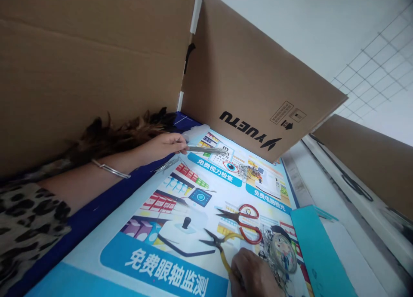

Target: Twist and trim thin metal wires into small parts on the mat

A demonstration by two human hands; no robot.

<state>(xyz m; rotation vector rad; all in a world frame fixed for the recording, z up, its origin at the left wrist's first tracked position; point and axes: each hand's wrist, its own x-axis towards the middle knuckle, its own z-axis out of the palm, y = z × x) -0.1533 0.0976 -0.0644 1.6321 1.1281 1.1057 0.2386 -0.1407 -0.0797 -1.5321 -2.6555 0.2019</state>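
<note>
My left hand (171, 144) is closed around one end of a bundle of thin silvery wires (208, 150), which points right above the printed poster. A few more loose wires (167, 164) lie just below that hand. My right hand (254, 275), fingers curled, is closed at the lower handle of yellow-handled pliers (223, 256); their jaws are apart and point left. Above the pliers lie red-handled scissors (250, 228) with blades slightly spread. Beside my right hand sits a coil of wire (285, 255) with tangled metal bits.
Cardboard panels (251, 78) stand behind and to the left of the poster-covered surface (87, 249). Brown feathers (129, 131) lie along the left panel. Small metal pieces (248, 173) rest farther back. A turquoise box (318, 249) is at the right.
</note>
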